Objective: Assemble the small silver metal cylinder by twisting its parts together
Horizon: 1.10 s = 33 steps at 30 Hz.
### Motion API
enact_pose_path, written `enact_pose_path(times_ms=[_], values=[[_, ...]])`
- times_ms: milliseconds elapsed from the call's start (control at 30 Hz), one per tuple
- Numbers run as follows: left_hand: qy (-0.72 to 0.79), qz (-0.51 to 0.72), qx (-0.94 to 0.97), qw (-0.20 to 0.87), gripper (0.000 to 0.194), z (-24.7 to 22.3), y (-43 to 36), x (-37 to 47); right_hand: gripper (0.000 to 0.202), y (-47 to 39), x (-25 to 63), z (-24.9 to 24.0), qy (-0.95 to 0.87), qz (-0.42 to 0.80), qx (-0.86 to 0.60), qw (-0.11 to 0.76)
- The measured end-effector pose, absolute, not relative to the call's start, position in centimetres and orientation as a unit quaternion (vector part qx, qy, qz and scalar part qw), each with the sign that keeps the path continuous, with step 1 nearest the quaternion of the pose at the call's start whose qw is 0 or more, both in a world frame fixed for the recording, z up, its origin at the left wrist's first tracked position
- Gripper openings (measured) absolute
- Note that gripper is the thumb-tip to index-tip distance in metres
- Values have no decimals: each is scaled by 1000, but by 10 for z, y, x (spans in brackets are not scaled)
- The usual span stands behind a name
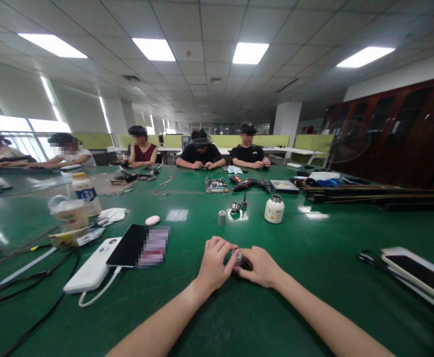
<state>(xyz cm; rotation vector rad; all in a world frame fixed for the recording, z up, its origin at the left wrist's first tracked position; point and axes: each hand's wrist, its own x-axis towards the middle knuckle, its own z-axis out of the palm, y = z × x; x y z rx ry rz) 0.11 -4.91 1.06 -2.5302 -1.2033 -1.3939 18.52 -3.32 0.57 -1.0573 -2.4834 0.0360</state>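
Steadying the small metal cylinder [239, 257] between 2 hands looks like a sound way to work it: a light, even pinch should stop the round side from slipping, and any turn is best made by 1 hand while the other holds firm. Working low over the counter [306, 307] would make a slip harmless; whether the base touches the surface I cannot tell, since fingers cover it. The left hand [215, 263] comes in from the left, thumb and forefinger pinching the cylinder, the other fingers curled; the right hand [259, 266] meets it from the opposite side, thumb and forefinger pinching it too. Both forearms [164, 317] slant inward and forward. A second cylinder [221, 217] stands upright beyond the hands, with a white jar [274, 210] farther right
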Motion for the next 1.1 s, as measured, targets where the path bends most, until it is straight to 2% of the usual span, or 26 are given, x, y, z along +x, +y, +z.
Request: enact_pose_path(times_ms=[267, 567, 800, 1000, 1100], values=[[-389, -428, -815, 11, 18, 10, -54, -1, 31, -39, 191, 6, -890, 6, -401, 219], [-397, -439, -806, -11, 25, 10, -57, -3, 31, -44, 193, 4, -884, 1, -411, 221], [-405, -474, -779, -71, 28, 5, -57, 0, 30, -43, 192, 4, -888, 6, -404, 220], [-448, -521, -713, -141, 12, -2, -57, 7, 32, -43, 193, 6, -888, 1, -408, 212], [-456, -525, -701, -158, 24, -2, -57, 8, 32, -43, 193, 6, -885, -1, -416, 209]])
